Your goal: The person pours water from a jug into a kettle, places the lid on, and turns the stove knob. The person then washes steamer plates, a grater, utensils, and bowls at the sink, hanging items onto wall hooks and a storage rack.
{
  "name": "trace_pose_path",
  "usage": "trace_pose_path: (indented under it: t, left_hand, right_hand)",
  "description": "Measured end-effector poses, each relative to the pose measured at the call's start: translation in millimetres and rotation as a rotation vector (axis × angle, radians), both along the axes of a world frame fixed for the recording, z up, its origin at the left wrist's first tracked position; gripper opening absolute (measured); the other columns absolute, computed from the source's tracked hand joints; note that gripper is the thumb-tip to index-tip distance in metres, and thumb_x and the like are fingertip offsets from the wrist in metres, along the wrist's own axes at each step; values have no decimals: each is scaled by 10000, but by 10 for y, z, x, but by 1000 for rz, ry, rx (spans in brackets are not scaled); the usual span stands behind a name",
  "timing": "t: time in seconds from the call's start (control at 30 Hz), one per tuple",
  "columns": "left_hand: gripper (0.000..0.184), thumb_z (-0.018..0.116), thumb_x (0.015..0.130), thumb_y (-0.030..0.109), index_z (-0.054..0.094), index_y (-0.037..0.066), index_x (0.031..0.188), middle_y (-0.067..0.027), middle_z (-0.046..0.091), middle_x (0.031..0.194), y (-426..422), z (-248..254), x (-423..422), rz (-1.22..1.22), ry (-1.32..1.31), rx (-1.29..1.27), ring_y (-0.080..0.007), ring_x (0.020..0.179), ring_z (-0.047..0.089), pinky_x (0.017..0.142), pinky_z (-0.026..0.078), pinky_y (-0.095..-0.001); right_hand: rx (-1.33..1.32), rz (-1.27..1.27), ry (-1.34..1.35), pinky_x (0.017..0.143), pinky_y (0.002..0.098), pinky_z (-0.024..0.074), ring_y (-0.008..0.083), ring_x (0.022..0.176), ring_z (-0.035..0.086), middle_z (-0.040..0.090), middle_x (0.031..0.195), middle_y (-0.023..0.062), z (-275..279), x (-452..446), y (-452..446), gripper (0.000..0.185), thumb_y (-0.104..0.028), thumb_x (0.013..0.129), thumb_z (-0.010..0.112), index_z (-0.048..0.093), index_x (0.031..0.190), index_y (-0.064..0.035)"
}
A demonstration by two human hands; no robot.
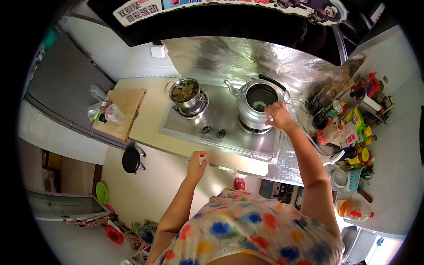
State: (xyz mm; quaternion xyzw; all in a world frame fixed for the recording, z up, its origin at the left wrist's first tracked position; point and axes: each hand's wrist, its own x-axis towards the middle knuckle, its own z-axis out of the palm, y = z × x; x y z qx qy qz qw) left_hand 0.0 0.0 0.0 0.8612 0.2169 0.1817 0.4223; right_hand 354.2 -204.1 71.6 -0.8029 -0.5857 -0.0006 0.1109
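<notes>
I see the open-topped metal kettle point(248, 111) on the right-hand burner point(255, 130), its mouth just left of the right hand point(280, 116); that hand's fingers bend at the kettle's rim, though I cannot tell whether they grip it; the arm reaches forward, elbow slightly bent; I find the left hand point(196, 167) loosely open near the counter's point(152, 106) front edge; farther left, a two-handled steel pot point(188, 104) holds brownish contents.
</notes>
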Motion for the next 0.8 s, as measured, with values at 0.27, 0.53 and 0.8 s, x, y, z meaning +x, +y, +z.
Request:
trace_pose_path:
  t: [0.27,0.53,0.8]
  left_hand:
    - [309,555,710,-54,527,54,998,-88,525,945,141,13,317,9,-7,16,-209,893,518,791,408,-307]
    - [287,553,712,-56,527,32,983,-112,523,940,187,0,402,12,47,16,-249,899,521,813,423,-329]
    - [273,550,710,-54,538,29,970,-116,525,940,235,-27,560,-12,37,13,-251,894,521,813,422,-330]
  right_hand:
    - [-58,21,35,990,386,272,241,1039,490,577,970,59,-115,234,167,435,-281,608,735,577,964,-87]
    - [-44,59,30,981,388,282,247,1029,494,577,950,57,-228,347,173,424,-275,603,739,577,953,-98]
    - [-49,45,78,980,403,290,251,1015,494,567,918,55,-270,433,178,400,-274,616,731,575,942,-103]
